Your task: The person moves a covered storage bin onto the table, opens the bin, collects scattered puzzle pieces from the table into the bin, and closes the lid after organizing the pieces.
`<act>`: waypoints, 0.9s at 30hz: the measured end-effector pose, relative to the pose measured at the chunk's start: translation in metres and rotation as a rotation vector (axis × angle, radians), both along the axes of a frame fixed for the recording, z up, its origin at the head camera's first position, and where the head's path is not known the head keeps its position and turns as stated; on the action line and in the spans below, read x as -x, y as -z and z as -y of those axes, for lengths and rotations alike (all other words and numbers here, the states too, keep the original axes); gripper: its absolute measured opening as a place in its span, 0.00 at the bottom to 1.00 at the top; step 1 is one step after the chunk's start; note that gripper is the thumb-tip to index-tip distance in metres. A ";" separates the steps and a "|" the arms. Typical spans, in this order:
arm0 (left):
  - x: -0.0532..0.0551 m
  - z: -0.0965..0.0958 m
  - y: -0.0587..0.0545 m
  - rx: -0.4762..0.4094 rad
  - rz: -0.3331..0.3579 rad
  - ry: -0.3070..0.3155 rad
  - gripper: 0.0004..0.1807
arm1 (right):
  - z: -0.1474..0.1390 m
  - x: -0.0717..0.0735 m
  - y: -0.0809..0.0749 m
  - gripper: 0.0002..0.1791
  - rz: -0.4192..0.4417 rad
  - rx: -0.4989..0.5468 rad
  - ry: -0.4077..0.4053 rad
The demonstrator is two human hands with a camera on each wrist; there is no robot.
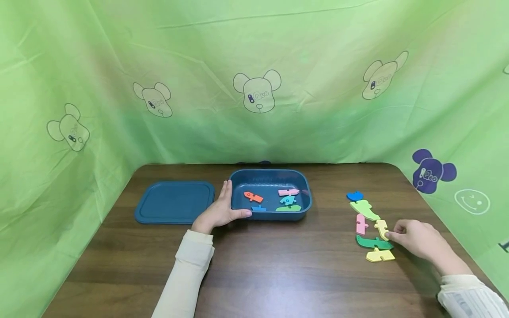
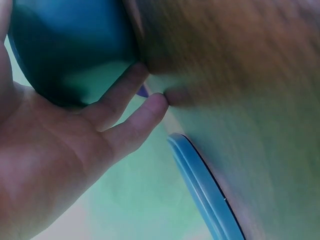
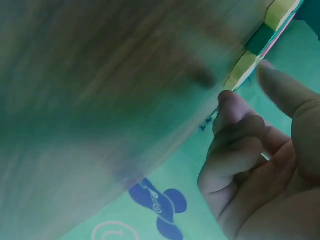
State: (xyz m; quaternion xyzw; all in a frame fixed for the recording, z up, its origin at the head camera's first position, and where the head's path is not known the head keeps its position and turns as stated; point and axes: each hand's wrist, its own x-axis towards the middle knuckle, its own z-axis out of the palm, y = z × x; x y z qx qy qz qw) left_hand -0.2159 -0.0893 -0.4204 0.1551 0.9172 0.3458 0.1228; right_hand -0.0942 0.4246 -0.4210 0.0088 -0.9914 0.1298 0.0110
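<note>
My left hand (image 1: 218, 213) is spread round the near left corner of a blue box (image 1: 270, 215), its fingers straight along the side and its thumb on the front rim. The left wrist view shows two fingers extended beside the box wall (image 2: 75, 45). At the right of the table, my right hand (image 1: 421, 240) pinches a pale yellow puzzle piece (image 1: 381, 226) between thumb and index finger. That piece lies in a string of flat pieces, beside a pink piece (image 1: 360, 224) and just above a dark green one (image 1: 374, 242). In the right wrist view the thumb (image 3: 285, 92) is right at the yellow edge.
Inside the box lie several pieces, among them an orange one (image 1: 253, 197) and a light green one (image 1: 289, 208). A blue lid (image 1: 176, 202) lies left of the box. More pieces by my right hand are blue (image 1: 355, 196), light green (image 1: 364, 209) and yellow (image 1: 379, 255).
</note>
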 end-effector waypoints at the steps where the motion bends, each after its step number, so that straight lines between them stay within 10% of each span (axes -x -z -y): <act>1: 0.000 0.000 0.000 -0.002 0.003 -0.001 0.69 | -0.003 0.000 0.001 0.15 0.000 -0.006 -0.002; 27: 0.001 0.001 -0.002 -0.009 0.018 -0.003 0.69 | -0.033 0.004 0.006 0.06 -0.120 -0.042 -0.082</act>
